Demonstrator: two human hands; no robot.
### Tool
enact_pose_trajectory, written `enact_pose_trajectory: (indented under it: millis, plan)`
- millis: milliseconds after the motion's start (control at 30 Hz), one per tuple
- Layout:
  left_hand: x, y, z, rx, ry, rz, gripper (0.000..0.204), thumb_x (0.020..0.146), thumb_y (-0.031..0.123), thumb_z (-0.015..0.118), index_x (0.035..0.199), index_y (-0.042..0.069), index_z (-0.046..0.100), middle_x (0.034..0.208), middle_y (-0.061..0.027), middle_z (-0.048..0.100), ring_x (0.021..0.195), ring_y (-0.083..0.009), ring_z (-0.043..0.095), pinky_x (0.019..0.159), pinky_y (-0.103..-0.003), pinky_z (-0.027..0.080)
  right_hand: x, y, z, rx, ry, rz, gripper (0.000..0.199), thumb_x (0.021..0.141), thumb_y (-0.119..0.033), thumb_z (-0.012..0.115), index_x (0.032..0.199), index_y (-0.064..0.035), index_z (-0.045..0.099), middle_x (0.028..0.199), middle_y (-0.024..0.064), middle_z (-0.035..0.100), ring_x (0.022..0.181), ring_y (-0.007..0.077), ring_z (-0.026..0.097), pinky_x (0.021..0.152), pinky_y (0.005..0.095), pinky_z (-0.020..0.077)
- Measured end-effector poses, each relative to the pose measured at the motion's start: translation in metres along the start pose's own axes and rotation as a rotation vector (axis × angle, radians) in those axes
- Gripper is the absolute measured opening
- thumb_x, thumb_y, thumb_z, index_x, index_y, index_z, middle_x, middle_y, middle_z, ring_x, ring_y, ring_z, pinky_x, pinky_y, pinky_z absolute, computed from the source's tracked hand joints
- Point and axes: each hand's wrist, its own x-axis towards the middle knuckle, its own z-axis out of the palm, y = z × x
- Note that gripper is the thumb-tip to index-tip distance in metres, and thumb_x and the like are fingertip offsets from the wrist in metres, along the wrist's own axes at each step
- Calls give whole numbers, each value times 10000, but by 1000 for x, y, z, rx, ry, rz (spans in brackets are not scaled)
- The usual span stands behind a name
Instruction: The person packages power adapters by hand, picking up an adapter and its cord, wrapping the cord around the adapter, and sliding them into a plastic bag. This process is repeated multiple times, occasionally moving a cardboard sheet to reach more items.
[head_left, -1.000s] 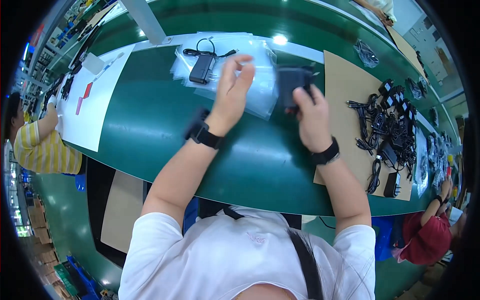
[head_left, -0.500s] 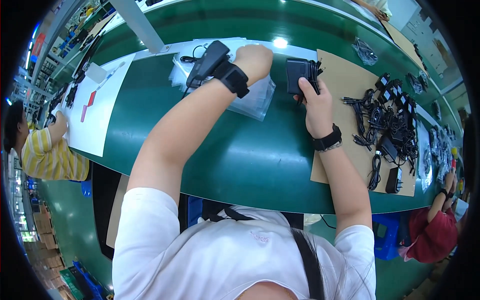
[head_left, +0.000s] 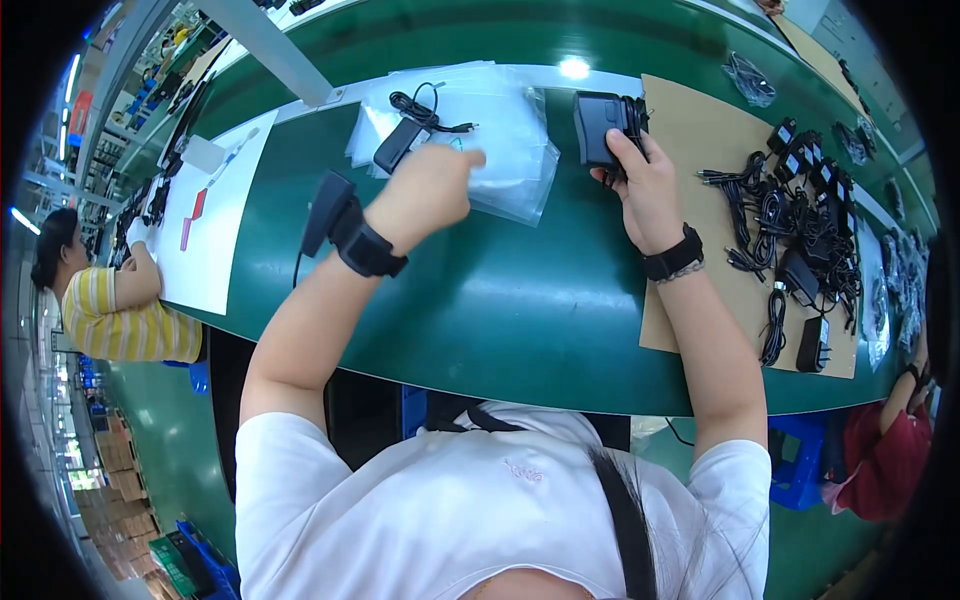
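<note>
My left hand (head_left: 425, 198) is over the near left edge of a stack of clear plastic bags (head_left: 510, 170). One finger sticks out to the right, the others are bent, and nothing shows in them. Just beyond it, a black power adapter (head_left: 400, 143) lies on the bags with its cable (head_left: 425, 112) loosely coiled. My right hand (head_left: 645, 190) is closed around another black power adapter (head_left: 598, 120) and its bundled cable, held up between the bags and a brown cardboard sheet (head_left: 690, 320). The thumb presses on the adapter's face.
On the cardboard lies a pile of black adapters and cables (head_left: 800, 230). A white sheet (head_left: 205, 270) with a red piece (head_left: 199, 204) is at left. A grey post (head_left: 265, 50) rises at the back. Co-workers sit left, in yellow stripes (head_left: 135, 310), and right, in dark red (head_left: 885, 450).
My left hand has come back toward me and left, uncovering the adapter on the bags, and a finger now sticks out. My right hand still holds its adapter.
</note>
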Motion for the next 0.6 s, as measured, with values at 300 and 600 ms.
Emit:
enact_pose_trajectory:
  millis: [300, 600]
  plan:
    - [-10, 13, 21, 388, -77, 41, 31, 624, 38, 587, 629, 29, 615, 643, -138, 607, 653, -278, 610, 573, -346, 503, -2, 2, 3, -4, -8, -33, 277, 864, -218, 587, 1054, -21, 544, 906, 35, 580, 775, 104, 549, 663, 247, 478]
    - [9, -22, 4, -641, -156, -522, 119, 650, 44, 536, 754, -4, 504, 650, -167, 595, 560, -246, 595, 511, -312, 454, -3, -6, -7, 200, -119, 70, 268, 868, -239, 573, 1003, -11, 530, 874, 62, 571, 767, 135, 558, 668, 269, 502]
